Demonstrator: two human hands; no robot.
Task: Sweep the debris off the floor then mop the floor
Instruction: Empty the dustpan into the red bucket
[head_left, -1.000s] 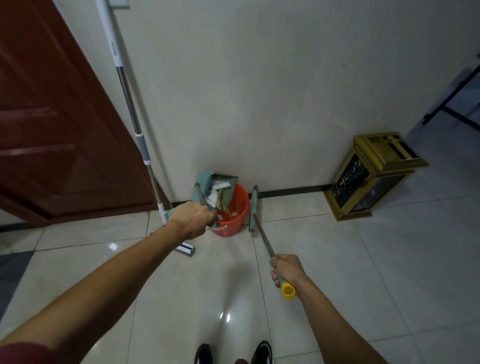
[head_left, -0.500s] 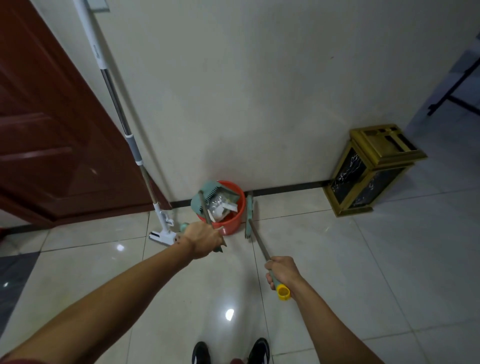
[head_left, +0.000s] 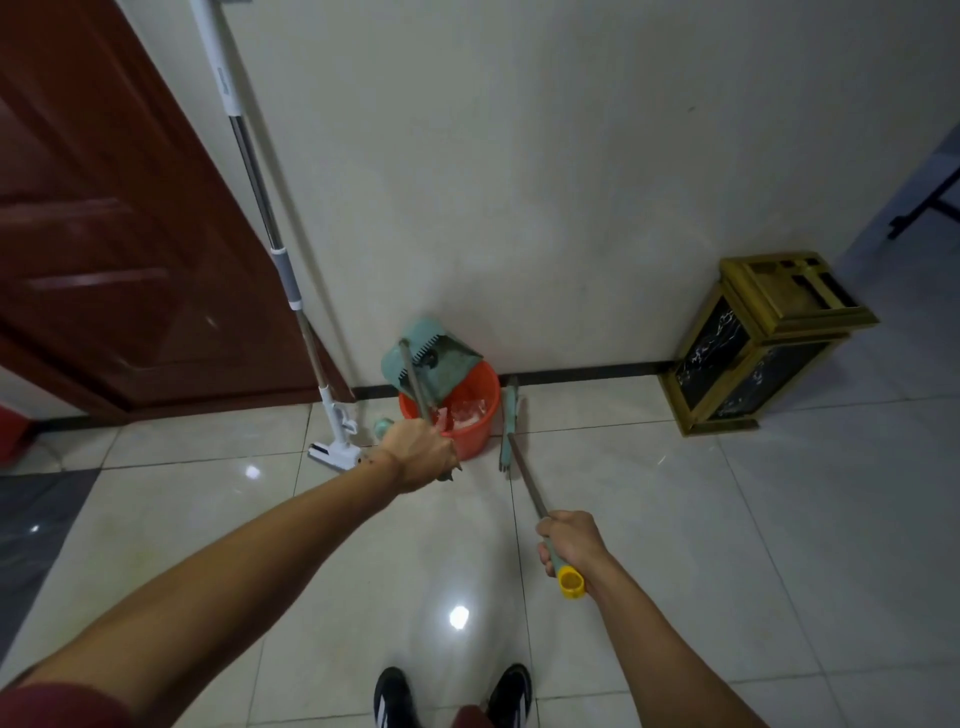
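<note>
- shoes (head_left: 452, 696), 2, black w/ white stripes, at bottom edge, nearest the viewer, between the 2 forearms; pale glossy tile floor (head_left: 675, 545) under them w/ a bright light reflection just ahead of the toes
- right hand (head_left: 571, 540) fingers curled tight round the grip end of the broom (head_left: 511, 421); yellow end cap pokes out behind the hand, toward the wrist; thin metal shaft runs fwd & slightly left from the fist to the green head, which stands on the floor beyond the hand, near the baseboard
- left hand (head_left: 423, 457) further fwd than the right, fist wrapped round the lower part of the dustpan (head_left: 434, 358) handle; back of hand faces cam, fingertips hidden; small dark bits show just under the fist, can't tell what they are
- dustpan's teal scoop sits just beyond & above the left hand, tipped over the rim of the red bucket (head_left: 467, 436); comb teeth visible on its upper edge; bucket is right behind the left hand, touching-close, just left of the broom head; pale scraps lie inside it
- mop (head_left: 260, 202) left of the left hand; white flat head on the floor near that wrist, long pole leaning up against the wall (head_left: 519, 182)
- dark red door (head_left: 114, 234) far left of both hands
- gold-framed bin (head_left: 763, 343) w/ black marbled panels, well right of & beyond the right hand, against the wall
</note>
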